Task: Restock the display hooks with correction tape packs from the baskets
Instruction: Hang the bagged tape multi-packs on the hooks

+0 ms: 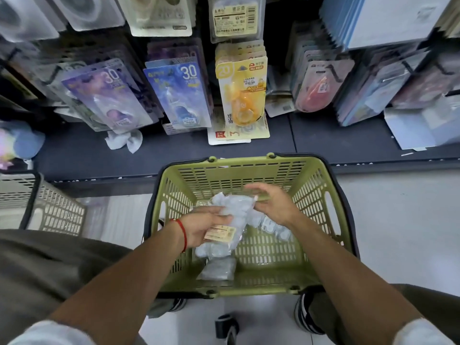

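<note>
Hands: both work over a green basket [251, 170] set on the floor at six o'clock of the display, left hand [199, 226] and right hand [270, 202] sharing one clear plastic bag [231, 215] of packs.
Left hand: fingers curled round the bag's lower half, thumb beside its tan label [220, 233]; a red cord [183, 234] circles the wrist.
Right hand: fingertips pinch the bag's upper end at about one o'clock of the left hand (the frame is blurred, so the exact pinch cannot be made out).
Stock: more pale wrapped packs [216, 267] lie on the basket floor, at six o'clock of the held bag.
Hooks: purple packs [109, 95] at eleven o'clock, blue packs [183, 93] and yellow packs [242, 93] near twelve, pink packs [318, 88] at one o'clock.
Elsewhere: a beige basket [52, 207] stands at nine o'clock; a crumpled white scrap [124, 141] rests on the dark shelf [323, 140].
Step in hand: most likely opening the bag to free single packs.
Doing it well: keep the left grip low and firm, tear at the top over the basket so that loose packs drop inside it, then match each pack to its hook by colour.
</note>
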Available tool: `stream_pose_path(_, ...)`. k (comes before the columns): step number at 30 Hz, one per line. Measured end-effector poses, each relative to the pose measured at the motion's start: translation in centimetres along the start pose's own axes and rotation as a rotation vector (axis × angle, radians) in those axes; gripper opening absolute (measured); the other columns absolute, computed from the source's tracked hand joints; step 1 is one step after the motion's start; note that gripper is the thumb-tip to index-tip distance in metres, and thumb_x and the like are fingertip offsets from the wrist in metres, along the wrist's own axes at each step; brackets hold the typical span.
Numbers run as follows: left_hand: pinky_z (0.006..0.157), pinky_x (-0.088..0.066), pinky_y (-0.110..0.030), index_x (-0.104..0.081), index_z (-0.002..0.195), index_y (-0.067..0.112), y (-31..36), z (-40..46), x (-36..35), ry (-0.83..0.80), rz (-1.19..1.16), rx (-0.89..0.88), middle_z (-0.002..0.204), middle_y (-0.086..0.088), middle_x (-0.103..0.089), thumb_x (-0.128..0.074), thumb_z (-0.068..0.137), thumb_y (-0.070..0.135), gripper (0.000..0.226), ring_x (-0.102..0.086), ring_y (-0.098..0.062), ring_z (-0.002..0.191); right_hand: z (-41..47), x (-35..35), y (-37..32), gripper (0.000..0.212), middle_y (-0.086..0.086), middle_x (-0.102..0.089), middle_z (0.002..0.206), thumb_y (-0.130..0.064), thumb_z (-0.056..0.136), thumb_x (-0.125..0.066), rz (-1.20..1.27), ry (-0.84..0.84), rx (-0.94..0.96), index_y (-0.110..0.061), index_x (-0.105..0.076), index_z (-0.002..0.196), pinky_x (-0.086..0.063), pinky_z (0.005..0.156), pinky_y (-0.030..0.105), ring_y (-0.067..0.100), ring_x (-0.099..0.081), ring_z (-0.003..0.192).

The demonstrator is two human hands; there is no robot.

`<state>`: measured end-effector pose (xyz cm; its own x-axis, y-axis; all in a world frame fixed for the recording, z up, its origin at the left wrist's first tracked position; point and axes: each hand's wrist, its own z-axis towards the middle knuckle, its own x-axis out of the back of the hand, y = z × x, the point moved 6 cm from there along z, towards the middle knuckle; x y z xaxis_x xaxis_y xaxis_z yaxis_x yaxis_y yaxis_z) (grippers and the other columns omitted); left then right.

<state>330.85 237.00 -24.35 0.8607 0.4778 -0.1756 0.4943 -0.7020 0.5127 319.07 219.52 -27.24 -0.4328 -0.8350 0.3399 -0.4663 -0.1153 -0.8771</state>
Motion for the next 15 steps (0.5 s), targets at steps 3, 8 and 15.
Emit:
stream_pose_path(3, 0.07, -0.065, -0.044, -0.053, 0.134, 0.025, -1.0, 0.2, 2.8, 0.173, -0.076, -0.013, 0.125, -0.019, -0.071, -0.073, 0.093, -0.005, 0.054, -0.075, -0.036, 0.097, 0.5, 0.5, 6.0, 0.066, 0.006, -0.053, 0.156, -0.022, 0.096, -0.075, -0.576, -0.011, -0.244, -0.025, -0.046, 0.155, -0.04, 0.12, 0.042, 0.027, -0.05, 0.142)
stream_pose_path(8, 0.083, -0.062, -0.061, -0.049, 0.136, 0.031, -2.8, 0.5, 4.9, 0.226, -0.095, 0.044, 0.13, -0.018, -0.068, -0.067, 0.096, -0.004, 0.056, -0.071, -0.045, 0.11, -0.7, -2.8, 10.8, 0.098, 0.015, -0.03, 0.165, -0.019, 0.088, -0.077, -1.044, -0.185, -0.261, -0.018, -0.016, 0.164, -0.024, 0.128, 0.047, 0.035, -0.028, 0.154)
stream_pose_path(15, 0.066, -0.064, -0.053, -0.052, 0.129, 0.028, -2.1, 0.3, 5.2, 0.285, -0.133, -0.01, 0.123, -0.019, -0.067, -0.057, 0.102, 0.0, 0.04, -0.071, -0.043, 0.101, -1.9, 1.7, 8.4, 0.018, 0.015, -0.075, 0.113, -0.01, 0.101, -0.062, -0.139, -0.087, -0.499, -0.019, -0.073, 0.111, -0.061, 0.068, 0.032, 0.024, -0.074, 0.086)
